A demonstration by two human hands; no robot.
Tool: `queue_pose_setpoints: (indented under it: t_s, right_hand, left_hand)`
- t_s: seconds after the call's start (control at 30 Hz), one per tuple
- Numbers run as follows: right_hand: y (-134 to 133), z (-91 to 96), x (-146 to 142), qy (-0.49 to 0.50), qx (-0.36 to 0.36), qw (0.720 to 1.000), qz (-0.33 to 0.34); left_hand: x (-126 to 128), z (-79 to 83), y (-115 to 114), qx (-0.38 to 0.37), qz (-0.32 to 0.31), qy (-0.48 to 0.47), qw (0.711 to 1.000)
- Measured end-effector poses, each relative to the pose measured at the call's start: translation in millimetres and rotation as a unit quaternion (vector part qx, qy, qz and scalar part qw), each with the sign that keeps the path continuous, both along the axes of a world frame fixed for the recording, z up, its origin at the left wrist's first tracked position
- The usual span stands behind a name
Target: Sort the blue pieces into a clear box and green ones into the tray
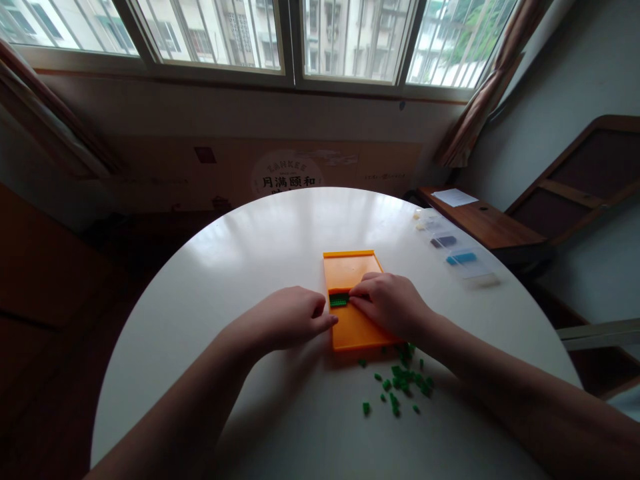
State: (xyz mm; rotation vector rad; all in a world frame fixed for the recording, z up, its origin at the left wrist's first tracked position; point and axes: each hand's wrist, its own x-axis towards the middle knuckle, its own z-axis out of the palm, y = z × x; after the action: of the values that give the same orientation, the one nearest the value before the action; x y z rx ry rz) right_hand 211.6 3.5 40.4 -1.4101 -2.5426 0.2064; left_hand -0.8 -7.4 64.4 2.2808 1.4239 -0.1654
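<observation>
An orange tray (pixel 350 267) lies flat near the middle of a round white table (pixel 240 267). A short row of small green pieces (pixel 339 300) sits in a slot across it. My right hand (pixel 390 303) rests on the tray, fingers pressed together at the right end of the green row. What they pinch, if anything, is hidden. My left hand (pixel 293 317) lies on the table at the tray's left edge, fingers curled, fingertips touching the edge. Several loose green pieces (pixel 403 383) are scattered on the table just in front of the tray.
A clear compartment box (pixel 457 253) with blue, dark and pale contents lies at the table's right rim. Beyond it stands a brown wooden desk (pixel 480 220) with a paper sheet (pixel 454 197). Windows and curtains fill the back wall.
</observation>
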Motion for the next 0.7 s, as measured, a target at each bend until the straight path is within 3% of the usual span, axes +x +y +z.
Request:
queue_pose_setpoints:
  t_s: [0.43,0.7]
  right_hand:
    - [1,0.0,2,-0.018,0.001,1.000,0.007]
    - [-1,7.1,15,0.032,0.024,0.999,0.015]
  left_hand:
    - [-1,-2.9,4,0.004,-0.008,0.003,1.000]
    - [0,-3.9,5,-0.007,-0.007,0.000,1.000]
